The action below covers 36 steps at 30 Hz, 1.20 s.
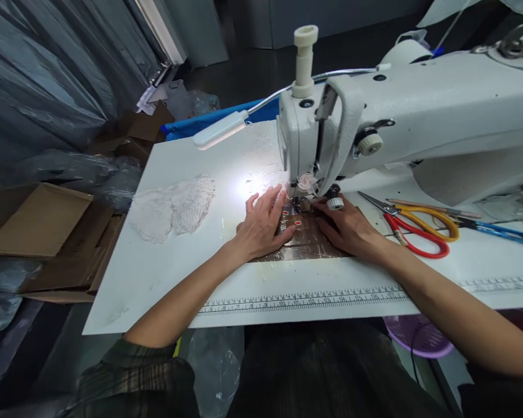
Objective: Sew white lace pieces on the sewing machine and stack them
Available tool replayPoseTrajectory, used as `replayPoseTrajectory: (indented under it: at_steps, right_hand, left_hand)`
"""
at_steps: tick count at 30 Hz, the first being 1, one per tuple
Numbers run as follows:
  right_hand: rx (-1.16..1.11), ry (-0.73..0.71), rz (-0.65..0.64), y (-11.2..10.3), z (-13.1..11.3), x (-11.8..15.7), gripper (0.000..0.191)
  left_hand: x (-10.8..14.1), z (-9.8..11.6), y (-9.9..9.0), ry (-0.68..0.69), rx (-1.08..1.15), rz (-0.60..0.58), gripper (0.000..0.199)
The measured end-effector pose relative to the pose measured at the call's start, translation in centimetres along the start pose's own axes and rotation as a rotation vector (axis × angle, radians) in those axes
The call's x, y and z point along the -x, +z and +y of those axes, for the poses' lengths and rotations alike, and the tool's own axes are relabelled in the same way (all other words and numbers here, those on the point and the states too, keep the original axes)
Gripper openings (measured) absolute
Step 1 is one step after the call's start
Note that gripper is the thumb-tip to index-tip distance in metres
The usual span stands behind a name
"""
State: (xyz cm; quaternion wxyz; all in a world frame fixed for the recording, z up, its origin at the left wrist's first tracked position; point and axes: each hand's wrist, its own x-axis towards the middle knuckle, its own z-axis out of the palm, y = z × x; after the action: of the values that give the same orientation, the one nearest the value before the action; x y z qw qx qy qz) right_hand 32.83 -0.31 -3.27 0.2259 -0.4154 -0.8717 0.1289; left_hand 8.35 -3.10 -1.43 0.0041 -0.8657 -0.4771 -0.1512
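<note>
A white sewing machine (401,110) stands over the white table (165,278). My left hand (264,223) lies flat with fingers stretched, left of the presser foot, its fingertips at white lace (265,172). My right hand (346,226) rests right of the needle area, fingers apart, its index fingertip close to the presser foot (303,205). Both hands are on or beside a brown, shiny plate (309,249) with small red marks. A pale fabric flower (306,182) sits by the needle. The fabric under the foot is partly hidden.
White lace pieces (172,209) lie at the left. Red-handled scissors (418,238), yellow-handled scissors (431,222) and a blue-handled tool (501,231) lie at the right. A lamp (221,129) shines from behind. A printed ruler (305,301) runs along the front edge. Cardboard boxes (39,220) stand left.
</note>
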Motion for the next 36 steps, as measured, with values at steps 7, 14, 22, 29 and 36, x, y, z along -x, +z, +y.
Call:
replayPoseTrajectory:
  at_steps: [7,14,22,29,36]
  right_hand:
    - [0.231,-0.043,-0.035,0.9,0.7,0.7,0.050]
    - [0.259,-0.113,0.042,1.6,1.7,0.8,0.048]
    - [0.219,-0.045,0.017,1.9,1.7,0.7,0.049]
    - [0.086,-0.118,0.035,0.8,0.7,0.5,0.039]
    - [-0.161,-0.288,0.032,-0.1,-2.5,1.2,0.034]
  left_hand:
    - [2.9,-2.0,-2.9,-0.162,-0.131,-0.005,0.051]
    - [6.3,-9.1,-5.7,-0.742,-0.001,0.300,0.019]
    - [8.1,-10.9,-5.9,-0.832,0.186,0.451,0.025]
    - [7.5,-9.8,-6.6,-0.837,0.232,0.715,0.021]
    - [7.5,-4.8,-8.2,-0.781,0.428,0.762,0.022]
